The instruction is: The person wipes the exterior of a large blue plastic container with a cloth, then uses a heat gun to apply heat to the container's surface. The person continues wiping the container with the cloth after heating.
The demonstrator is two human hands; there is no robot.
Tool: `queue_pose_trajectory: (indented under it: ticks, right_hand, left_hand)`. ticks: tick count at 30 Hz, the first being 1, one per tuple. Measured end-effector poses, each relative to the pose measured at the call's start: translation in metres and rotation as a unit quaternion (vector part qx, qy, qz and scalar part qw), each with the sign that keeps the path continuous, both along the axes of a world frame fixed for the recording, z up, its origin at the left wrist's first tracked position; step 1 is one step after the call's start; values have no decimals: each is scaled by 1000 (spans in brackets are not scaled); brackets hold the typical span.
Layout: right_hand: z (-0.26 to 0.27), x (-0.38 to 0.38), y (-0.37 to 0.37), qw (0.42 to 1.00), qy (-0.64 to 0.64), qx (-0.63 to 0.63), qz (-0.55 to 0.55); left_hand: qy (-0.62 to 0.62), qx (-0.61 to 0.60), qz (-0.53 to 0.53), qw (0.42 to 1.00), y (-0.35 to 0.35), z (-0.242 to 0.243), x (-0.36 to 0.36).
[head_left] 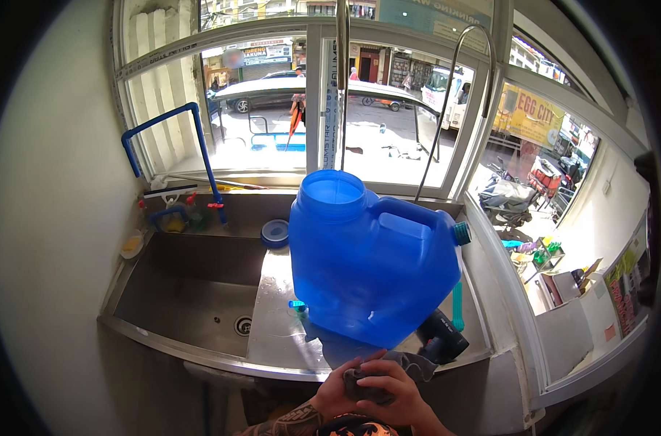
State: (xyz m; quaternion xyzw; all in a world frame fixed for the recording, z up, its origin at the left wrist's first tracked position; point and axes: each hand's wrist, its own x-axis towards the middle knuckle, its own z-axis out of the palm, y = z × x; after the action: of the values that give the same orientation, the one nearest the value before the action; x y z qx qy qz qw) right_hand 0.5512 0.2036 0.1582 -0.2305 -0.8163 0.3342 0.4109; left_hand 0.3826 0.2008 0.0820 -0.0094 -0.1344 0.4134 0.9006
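Observation:
Just in front of my body, my left hand and my right hand grip a bunched grey cloth between them. Part of the cloth trails out to the right beyond my fingers. Past my hands stands a large blue plastic water container on the steel counter. Its wide mouth is uncovered, while a dark green cap closes the small spout at right. A blue lid lies behind it to the left. Close to its right base rests a black hot air gun.
A steel sink basin lies left of the counter. Blue pipe with a red valve handle rises behind it, beside several bottles. A curved metal spout stands at back right. A small blue-green tap and a teal tool flank the container.

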Motion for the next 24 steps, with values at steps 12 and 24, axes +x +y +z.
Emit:
queue_pose_trajectory:
  ticks: [12,24]
  right_hand:
    - [117,2,114,917,2,165,-364]
    - [136,-49,187,783,-255,196,-532]
  left_hand:
    - [179,150,487,842,93,98,-182]
    - [528,340,511,586,210,95,-159]
